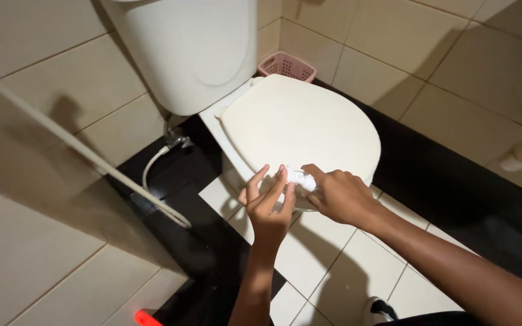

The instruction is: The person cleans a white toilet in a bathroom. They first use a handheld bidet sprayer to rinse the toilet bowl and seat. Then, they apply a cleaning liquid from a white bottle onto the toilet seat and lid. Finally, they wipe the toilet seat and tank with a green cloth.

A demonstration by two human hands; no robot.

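Working at the front edge of the one closed toilet lid (pixel 300 124), below one cistern (pixel 191 51) and one pink basket (pixel 287 64): right hand (pixel 339 196) pinching one small white piece (pixel 302 179), left hand (pixel 268 202) spread loose against it, probably mid-wipe, calling for steady grip next

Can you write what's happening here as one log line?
left hand: open, touching white piece | right hand: gripping small white piece | toilet lid: closed
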